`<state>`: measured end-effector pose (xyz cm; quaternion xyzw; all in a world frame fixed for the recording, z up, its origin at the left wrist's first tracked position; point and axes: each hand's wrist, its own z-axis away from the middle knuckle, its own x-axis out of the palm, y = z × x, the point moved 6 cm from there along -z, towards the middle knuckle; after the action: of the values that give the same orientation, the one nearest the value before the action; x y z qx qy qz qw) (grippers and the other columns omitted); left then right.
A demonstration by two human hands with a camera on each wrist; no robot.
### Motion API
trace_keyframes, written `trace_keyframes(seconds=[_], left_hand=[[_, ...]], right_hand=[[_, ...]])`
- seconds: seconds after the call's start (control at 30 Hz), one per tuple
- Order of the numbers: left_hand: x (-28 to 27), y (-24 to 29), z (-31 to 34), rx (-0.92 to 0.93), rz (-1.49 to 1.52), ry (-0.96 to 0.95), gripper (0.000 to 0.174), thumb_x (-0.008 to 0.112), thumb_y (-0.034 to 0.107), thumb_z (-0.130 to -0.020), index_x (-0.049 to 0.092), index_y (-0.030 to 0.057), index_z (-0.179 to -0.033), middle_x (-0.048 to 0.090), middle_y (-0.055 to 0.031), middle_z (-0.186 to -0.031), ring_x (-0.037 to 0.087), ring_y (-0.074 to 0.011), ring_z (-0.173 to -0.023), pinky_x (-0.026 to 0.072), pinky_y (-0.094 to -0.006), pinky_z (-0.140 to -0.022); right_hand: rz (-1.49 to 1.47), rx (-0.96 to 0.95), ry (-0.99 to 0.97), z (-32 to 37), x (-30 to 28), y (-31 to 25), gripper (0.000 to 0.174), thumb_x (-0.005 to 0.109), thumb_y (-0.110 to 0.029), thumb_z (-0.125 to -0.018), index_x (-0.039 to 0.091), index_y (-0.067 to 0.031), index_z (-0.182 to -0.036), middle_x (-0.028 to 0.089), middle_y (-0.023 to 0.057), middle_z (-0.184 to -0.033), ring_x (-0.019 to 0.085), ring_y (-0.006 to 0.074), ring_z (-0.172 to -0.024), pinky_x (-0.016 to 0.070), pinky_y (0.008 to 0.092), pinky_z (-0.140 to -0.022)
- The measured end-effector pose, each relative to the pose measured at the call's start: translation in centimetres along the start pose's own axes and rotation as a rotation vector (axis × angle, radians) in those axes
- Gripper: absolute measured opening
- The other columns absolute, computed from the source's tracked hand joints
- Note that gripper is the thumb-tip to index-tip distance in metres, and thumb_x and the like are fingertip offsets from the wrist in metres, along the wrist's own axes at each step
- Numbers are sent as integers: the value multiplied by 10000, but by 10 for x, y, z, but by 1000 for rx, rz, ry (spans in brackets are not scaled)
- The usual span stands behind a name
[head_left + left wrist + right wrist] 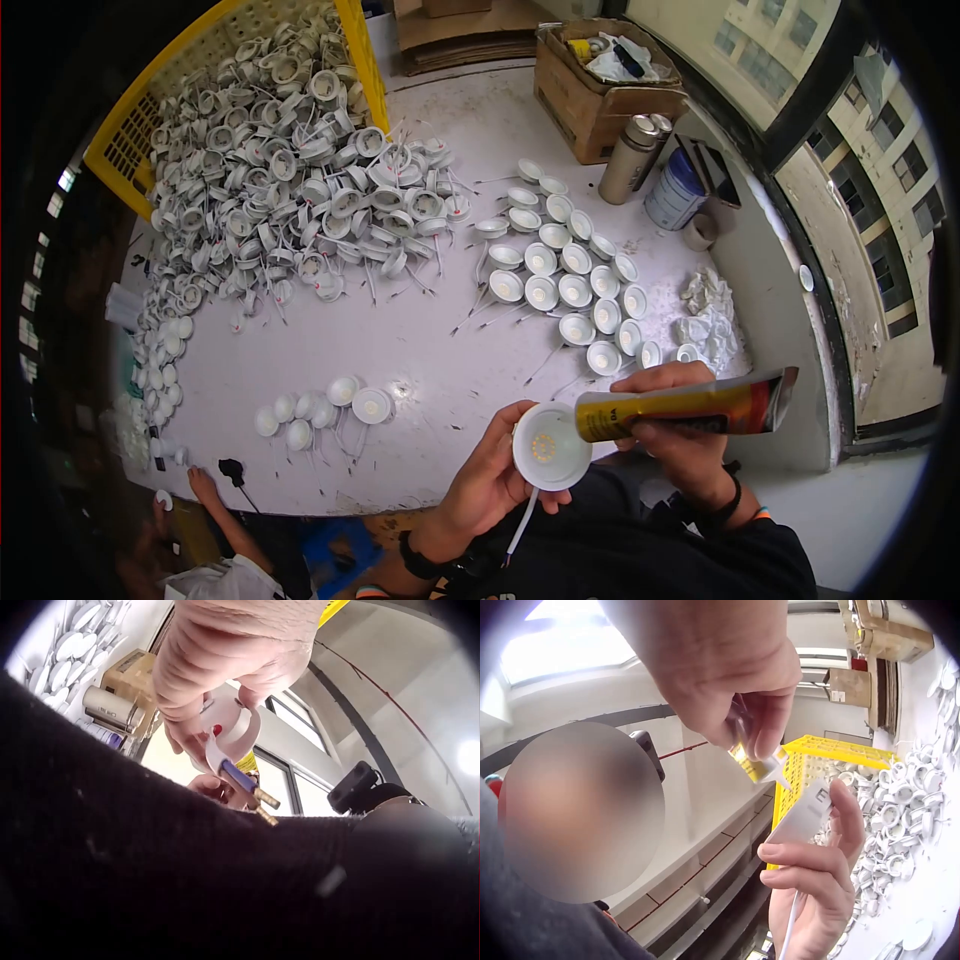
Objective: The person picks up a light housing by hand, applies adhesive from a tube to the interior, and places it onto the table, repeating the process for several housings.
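Note:
My left hand (480,482) holds a white round LED downlight (562,462) by its rim, its open face with a ring of yellow LED dots turned up. A white cable (522,525) hangs from the downlight; in the left wrist view it ends in blue and brown wires (241,778) with bare metal tips. My right hand (695,462) grips a yellow glue tube (650,408), tilted over the downlight's right side. The tube's pale nozzle (782,778) points down at the downlight's edge in the right wrist view.
A yellow crate (368,70) spills a heap of downlights (290,170) onto the table (400,300). Face-up downlights (574,290) stand in rows at the right, near a cardboard box (575,110), a metal flask (628,160) and crumpled plastic (710,320). Another person's arm (225,515) is lower left.

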<state>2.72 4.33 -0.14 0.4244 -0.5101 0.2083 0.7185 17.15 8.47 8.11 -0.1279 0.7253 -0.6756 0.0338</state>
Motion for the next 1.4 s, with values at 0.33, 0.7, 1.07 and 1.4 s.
trace_keyframes(seconds=[0.33,0.7,1.07,1.4], left_hand=[[6,-4,-1,-31,41,-55,433,293,313,-891,138,87,-1226,471,-192,-1036,586,-293,-767,513,-339,-612],[11,-6,-5,-19,39,-51,444,291,323,-891,134,82,-1230,464,-189,-1047,583,-283,-776,512,-330,-626],[7,0,-2,25,17,-22,434,321,307,-885,161,74,-1214,476,-180,-1016,583,-263,-732,496,-295,-551],[4,2,-1,48,-67,58,448,344,326,-873,184,63,-1198,474,-177,-1008,575,-262,-680,479,-293,-507]], right_hand=[[76,9,-1,1,2,3,314,635,0,-680,466,5,-944,533,141,-968,529,179,-878,432,278,-758],[187,-173,-87,0,9,-1,341,639,21,-676,459,-16,-963,531,129,-964,530,194,-894,434,289,-760],[571,-299,-105,-6,14,-22,290,661,-2,-636,479,-11,-861,558,143,-841,578,234,-795,475,312,-663],[599,-62,-257,1,9,-33,282,680,-77,-656,554,-43,-905,584,69,-841,590,181,-722,474,264,-621]])
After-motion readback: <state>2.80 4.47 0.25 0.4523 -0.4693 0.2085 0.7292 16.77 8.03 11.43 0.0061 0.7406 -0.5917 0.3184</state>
